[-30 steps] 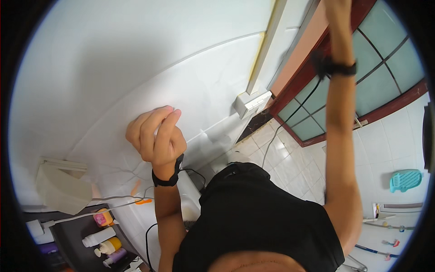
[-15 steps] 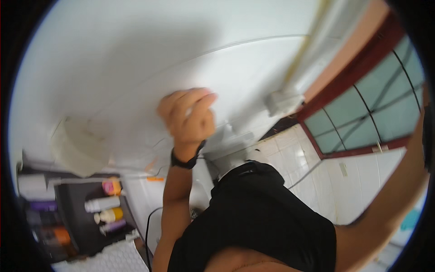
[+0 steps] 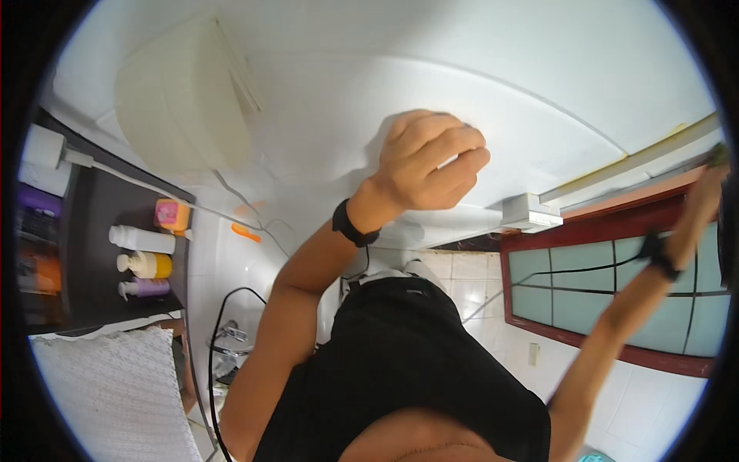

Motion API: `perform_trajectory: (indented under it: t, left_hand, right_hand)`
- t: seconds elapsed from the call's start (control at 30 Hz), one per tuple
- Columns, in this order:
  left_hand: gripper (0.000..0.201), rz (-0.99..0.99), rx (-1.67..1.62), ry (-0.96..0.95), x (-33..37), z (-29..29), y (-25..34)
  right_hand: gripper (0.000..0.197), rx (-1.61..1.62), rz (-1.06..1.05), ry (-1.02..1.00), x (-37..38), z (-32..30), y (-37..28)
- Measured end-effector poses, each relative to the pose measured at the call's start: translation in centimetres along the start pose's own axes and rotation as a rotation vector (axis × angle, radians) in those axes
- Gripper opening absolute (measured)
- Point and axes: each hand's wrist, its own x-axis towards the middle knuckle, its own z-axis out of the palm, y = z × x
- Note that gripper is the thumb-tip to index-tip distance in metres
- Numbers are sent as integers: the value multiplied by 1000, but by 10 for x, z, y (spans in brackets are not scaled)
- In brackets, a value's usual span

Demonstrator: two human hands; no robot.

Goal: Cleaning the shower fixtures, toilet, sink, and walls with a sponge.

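Note:
My left hand (image 3: 435,160) is closed, its fingers curled, up against the white wall (image 3: 331,100). A small pale patch shows between two fingers; whether it is a held thing or the wall behind, I cannot tell. A black band (image 3: 354,223) circles that wrist. My right arm reaches out to the far right, where my right hand (image 3: 702,192) is partly lost at the dark rim. At its fingers is a small dark green thing (image 3: 719,155), too unclear to name. The right wrist also has a black band (image 3: 660,258).
An off-white wall-mounted box (image 3: 177,100) juts out at upper left. Below it, a dark shelf (image 3: 92,254) carries several bottles (image 3: 146,266) and a white cable. A white socket box (image 3: 531,213) sits beside a red-framed glass door (image 3: 570,281). A black cord loops near a metal tap (image 3: 231,339).
The view has turned, and the shelf and wall box now appear higher. My left hand shows farther right, still closed. My right hand has come into view at the far right.

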Motion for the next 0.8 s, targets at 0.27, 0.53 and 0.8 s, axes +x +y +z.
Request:
perform_trajectory:
  t: [0.27, 0.53, 0.8]
  left_hand:
    - [30, -33, 38, -4, -11, -14, -14]
    - [23, -435, -127, -171, -90, -36, 39]
    - [40, -1327, -516, -818, -191, -75, 127]
  right_hand:
    - [42, -40, 555, -267, -345, 41, 65]
    - [43, -249, 590, -614, -468, -7, 64]
    - [45, 279, 805, -1351, -465, 36, -57]
